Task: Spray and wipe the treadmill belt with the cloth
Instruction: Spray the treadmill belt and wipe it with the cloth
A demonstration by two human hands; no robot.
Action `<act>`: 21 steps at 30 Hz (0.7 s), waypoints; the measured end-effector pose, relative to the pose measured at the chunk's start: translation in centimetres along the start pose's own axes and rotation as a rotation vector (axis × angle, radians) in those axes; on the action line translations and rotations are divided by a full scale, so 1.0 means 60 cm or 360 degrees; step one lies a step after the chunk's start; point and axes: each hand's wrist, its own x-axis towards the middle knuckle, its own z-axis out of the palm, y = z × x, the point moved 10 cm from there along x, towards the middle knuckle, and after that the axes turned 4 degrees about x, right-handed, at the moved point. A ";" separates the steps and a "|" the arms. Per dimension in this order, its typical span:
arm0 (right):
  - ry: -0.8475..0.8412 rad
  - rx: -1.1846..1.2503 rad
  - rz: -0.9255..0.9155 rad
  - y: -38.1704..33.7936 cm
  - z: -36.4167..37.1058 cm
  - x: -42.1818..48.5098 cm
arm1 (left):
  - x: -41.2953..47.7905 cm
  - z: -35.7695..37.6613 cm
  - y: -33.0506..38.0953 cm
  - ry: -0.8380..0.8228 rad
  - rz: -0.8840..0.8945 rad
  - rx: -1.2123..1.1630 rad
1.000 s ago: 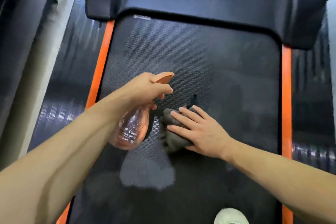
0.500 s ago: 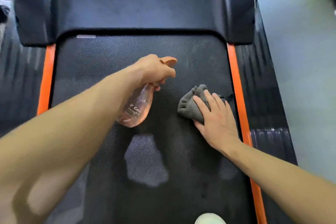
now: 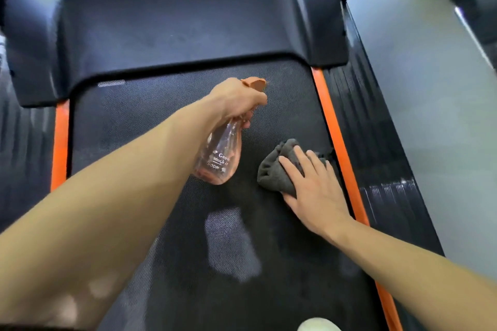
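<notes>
The black textured treadmill belt (image 3: 150, 126) fills the middle of the view, with a pale reflective patch low down. My left hand (image 3: 236, 99) grips a clear pink spray bottle (image 3: 220, 158) by its orange head, held above the belt with the nozzle pointing to the far right. My right hand (image 3: 312, 188) lies flat with fingers spread on a crumpled dark grey cloth (image 3: 277, 172), which sits on the belt close to the right orange rail.
Orange side rails (image 3: 330, 126) run along both belt edges, with black ribbed foot rails outside them. The dark motor cover (image 3: 188, 24) closes off the far end. A grey wall (image 3: 430, 115) stands at right. A white shoe tip (image 3: 317, 326) shows at the bottom edge.
My right hand has slid the cloth from the belt's middle over to the right rail. My left hand has carried the bottle rightward and farther up the belt.
</notes>
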 end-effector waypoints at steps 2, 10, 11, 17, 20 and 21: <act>0.0006 0.0012 -0.0005 -0.001 -0.001 0.000 | 0.005 0.009 0.013 -0.0043 0.0008 -0.0032; 0.0036 0.0082 0.0073 0.007 -0.001 0.018 | 0.002 0.017 0.014 -0.0054 0.0012 -0.0069; 0.0048 0.0094 0.0106 0.010 -0.003 0.036 | -0.001 0.009 0.004 -0.0029 -0.0009 -0.0113; 0.0016 0.0085 0.0114 0.022 -0.029 0.221 | -0.027 -0.038 -0.050 0.0049 -0.0094 0.0067; -0.0033 0.0097 0.0133 0.029 -0.048 0.323 | -0.040 -0.052 -0.076 0.0006 -0.0107 0.0024; -0.0046 0.0125 0.0165 0.032 -0.054 0.349 | -0.044 -0.054 -0.082 -0.0013 -0.0107 -0.0043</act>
